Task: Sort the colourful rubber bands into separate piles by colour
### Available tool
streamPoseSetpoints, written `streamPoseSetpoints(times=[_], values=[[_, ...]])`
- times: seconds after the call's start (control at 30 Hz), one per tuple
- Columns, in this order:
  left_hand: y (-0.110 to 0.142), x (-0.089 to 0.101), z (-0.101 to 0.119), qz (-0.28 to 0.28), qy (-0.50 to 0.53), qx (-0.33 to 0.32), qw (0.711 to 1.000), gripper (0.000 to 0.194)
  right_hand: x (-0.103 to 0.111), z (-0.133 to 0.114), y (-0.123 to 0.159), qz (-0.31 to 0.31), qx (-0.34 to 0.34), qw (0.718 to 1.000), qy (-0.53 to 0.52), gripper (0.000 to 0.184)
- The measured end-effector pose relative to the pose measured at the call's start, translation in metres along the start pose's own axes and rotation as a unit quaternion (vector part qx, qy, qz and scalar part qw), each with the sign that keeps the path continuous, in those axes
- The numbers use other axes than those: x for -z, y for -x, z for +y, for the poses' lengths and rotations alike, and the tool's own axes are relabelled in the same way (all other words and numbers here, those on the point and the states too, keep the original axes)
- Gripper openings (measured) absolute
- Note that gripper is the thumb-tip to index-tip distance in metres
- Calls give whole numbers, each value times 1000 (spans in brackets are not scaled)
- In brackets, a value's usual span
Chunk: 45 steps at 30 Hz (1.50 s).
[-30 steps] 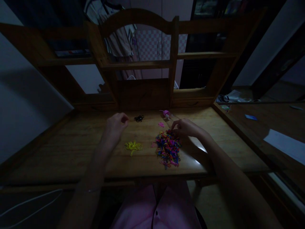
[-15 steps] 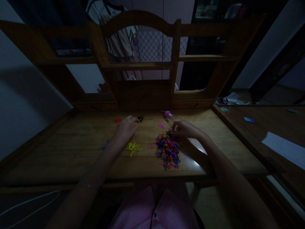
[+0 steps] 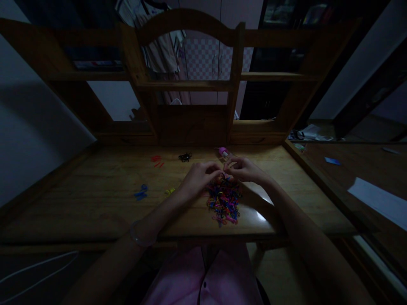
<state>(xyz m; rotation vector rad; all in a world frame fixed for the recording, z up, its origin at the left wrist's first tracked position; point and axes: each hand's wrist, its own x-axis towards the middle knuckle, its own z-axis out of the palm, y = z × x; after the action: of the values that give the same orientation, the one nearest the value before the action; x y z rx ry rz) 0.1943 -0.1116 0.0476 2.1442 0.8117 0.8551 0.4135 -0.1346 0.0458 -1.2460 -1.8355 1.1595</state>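
A heap of small, thin bands in mixed colours (image 3: 224, 203) lies on the wooden desk (image 3: 273, 169). Over its far edge, my left hand (image 3: 201, 177) and my right hand (image 3: 245, 170) meet almost fingertip to fingertip. Both pinch with thumb and fingers; whatever is between them is too small and dark to make out. Sorted by colour to the left are black bands (image 3: 185, 157), red bands (image 3: 157, 159) and blue bands (image 3: 140, 194). Yellow bands (image 3: 169, 192) show only partly beside my left forearm.
Behind my right hand lies a clear bottle with a pink cap (image 3: 223, 151). A wooden shelf frame (image 3: 190, 87) rises along the desk's back edge. To the right, a lower brown surface holds a white paper (image 3: 378, 201) and a blue card (image 3: 332, 160).
My left hand has moved right, from the black bands to the heap, uncovering the black, red and blue bands. It now hides the small pink group. My right hand stays near the heap's far edge.
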Motion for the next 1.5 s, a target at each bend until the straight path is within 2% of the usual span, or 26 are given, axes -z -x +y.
streamPoseSetpoints(times=[0.07,0.13,0.23,0.33,0.4,0.53,0.63,0.77,0.87,0.97,1.03,1.1,1.17,1.23,1.33,1.43,1.5], values=[[-8,16,-15,4,-57,-1,998,17,2,5,-1,28,15,998,51,25],[-17,36,-36,45,-135,11,990,15,4,11,-2,64,22,988,141,21],[-28,60,-72,99,-225,44,968,14,5,16,-2,81,9,965,251,16],[-31,71,-97,102,-261,60,958,15,3,18,-3,76,3,949,305,16],[-28,71,-102,100,-273,52,955,18,1,19,-4,76,12,937,340,17],[-20,62,-82,94,-273,28,957,19,-1,23,-8,76,22,918,389,23],[-16,46,-54,61,-241,6,969,19,-2,21,-9,72,23,927,367,22],[-11,15,-23,-6,-149,-37,988,23,-3,12,-5,51,19,972,229,17],[-7,-6,-13,-37,-74,-59,995,23,-5,4,-2,20,11,994,106,18],[-4,-16,-11,-25,-44,-42,998,20,-7,-1,-1,13,10,998,60,21],[-4,-13,-11,-8,-35,-18,999,19,-7,-2,0,13,5,999,45,24],[-6,1,-15,-2,-38,5,999,19,-6,-2,0,21,5,999,34,30],[-6,26,-26,13,-71,27,997,19,-5,-1,0,40,12,999,32,37],[-5,61,-46,55,-135,52,988,19,-4,0,0,62,20,997,37,37],[3,116,-88,133,-242,119,954,18,-3,4,-2,100,29,993,52,32],[17,156,-127,126,-291,211,925,22,-4,8,-5,125,35,989,68,29],[25,167,-145,113,-310,231,915,31,-4,11,-7,127,38,988,75,29]])
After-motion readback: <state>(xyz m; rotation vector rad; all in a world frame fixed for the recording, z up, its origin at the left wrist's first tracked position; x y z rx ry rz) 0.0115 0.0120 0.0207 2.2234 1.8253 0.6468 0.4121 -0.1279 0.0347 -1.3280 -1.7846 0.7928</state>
